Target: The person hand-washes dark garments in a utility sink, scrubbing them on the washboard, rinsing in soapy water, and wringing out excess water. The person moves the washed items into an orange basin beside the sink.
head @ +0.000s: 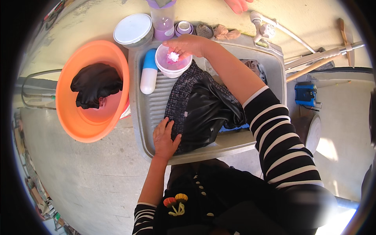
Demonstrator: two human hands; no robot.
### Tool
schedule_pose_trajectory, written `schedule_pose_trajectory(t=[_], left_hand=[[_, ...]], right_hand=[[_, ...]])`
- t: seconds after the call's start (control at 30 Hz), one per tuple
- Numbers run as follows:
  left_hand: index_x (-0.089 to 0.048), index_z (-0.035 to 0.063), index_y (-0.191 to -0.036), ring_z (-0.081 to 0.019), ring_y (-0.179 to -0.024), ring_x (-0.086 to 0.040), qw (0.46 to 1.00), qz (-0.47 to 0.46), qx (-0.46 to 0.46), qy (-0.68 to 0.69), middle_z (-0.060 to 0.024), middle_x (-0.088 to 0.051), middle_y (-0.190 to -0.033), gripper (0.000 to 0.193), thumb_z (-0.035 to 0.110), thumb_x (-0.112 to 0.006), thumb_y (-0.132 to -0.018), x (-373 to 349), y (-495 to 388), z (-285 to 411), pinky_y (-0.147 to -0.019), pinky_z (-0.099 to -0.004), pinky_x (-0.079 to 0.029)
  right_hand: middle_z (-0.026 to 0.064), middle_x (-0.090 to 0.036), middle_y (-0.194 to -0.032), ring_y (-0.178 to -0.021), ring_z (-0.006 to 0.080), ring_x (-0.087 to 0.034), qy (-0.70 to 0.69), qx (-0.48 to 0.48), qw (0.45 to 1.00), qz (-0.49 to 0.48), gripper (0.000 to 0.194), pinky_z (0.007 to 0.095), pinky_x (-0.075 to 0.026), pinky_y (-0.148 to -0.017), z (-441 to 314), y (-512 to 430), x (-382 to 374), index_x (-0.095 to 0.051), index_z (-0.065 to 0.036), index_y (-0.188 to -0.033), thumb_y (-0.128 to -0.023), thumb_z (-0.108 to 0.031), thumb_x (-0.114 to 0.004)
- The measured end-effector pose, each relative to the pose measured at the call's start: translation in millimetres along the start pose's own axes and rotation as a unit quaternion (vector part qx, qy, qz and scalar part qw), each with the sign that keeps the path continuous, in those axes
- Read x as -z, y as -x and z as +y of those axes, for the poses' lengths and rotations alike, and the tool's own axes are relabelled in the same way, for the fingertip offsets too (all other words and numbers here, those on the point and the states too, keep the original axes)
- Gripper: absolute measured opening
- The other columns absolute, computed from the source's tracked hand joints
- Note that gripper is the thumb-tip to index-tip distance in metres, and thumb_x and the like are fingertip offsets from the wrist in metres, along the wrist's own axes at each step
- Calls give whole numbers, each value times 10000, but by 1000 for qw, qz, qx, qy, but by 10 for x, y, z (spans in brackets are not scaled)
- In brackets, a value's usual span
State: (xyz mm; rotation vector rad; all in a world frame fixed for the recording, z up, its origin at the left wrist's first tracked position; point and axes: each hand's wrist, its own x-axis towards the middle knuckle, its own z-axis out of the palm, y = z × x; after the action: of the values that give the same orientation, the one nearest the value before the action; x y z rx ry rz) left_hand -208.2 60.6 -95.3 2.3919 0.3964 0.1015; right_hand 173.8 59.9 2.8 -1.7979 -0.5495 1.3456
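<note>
A dark tweed garment (175,108) with a shiny black lining (202,110) lies spread over the ribbed washboard (161,88) of a grey laundry sink (137,129). My left hand (166,138) rests on its tweed edge, fingers apart. Above a small whitish tub (171,72), my right hand (188,47) is turned palm up. A clump of white powder (173,56) sits in its curled fingers. Beside the tub lies a capsule-shaped blue and white object (149,72). My right forearm hides part of the basin.
An orange basin (91,133) holding black cloth (95,82) and pinkish water stands left of the sink. Along the back are a white-lidded bucket (133,29), a purple-based clear container (163,22) and a small dish (204,30). A tap (258,32) and poles (317,60) are at the right.
</note>
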Motion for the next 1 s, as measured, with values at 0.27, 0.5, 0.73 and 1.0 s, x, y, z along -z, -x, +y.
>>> schedule_pose_trajectory(t=[0.27, 0.5, 0.73, 1.0], left_hand=[[-522, -16, -1365, -383, -1385, -401, 998, -16, 55, -6, -184, -433, -1502, 666, 247, -758, -800, 178, 329, 268, -1135, -501, -314], [-534, 16, -1379, -326, -1407, -412, 992, -98, 12, -76, -157, -469, -1496, 648, 335, -709, -844, 146, 636, 132, -1155, -499, -301], [-549, 53, -1387, -297, -1407, -426, 989, -109, -3, -98, -137, -470, -1506, 643, 373, -701, -850, 199, 672, 53, -1157, -495, -302], [-703, 1, -1117, -182, -786, -648, 939, -24, 167, 298, -82, -689, -884, 315, 23, -759, -808, 1082, 342, 315, -737, -287, -522]], right_hand=[[89, -690, -1139, -1043, 190, -662, -272, -16, 962, 12, 383, 340, -540, -904, 730, 843, -524, -681, 4, -1161, -922, -294, -698], [214, -519, -1395, -1351, 338, -452, 354, 321, 869, 128, 597, 461, -350, -1142, 1946, 1151, -1966, -586, 29, -1287, -865, -376, -707], [166, -442, -1510, -1467, 312, -321, 437, 376, 817, 23, 714, 461, -239, -1205, 1950, 1169, -1774, -507, 2, -1397, -886, -478, -643], [175, -323, -1596, -1514, 312, -235, 389, 322, 861, -50, 745, 462, -209, -1223, 2105, 1567, -1988, -451, 14, -1448, -917, -483, -615]])
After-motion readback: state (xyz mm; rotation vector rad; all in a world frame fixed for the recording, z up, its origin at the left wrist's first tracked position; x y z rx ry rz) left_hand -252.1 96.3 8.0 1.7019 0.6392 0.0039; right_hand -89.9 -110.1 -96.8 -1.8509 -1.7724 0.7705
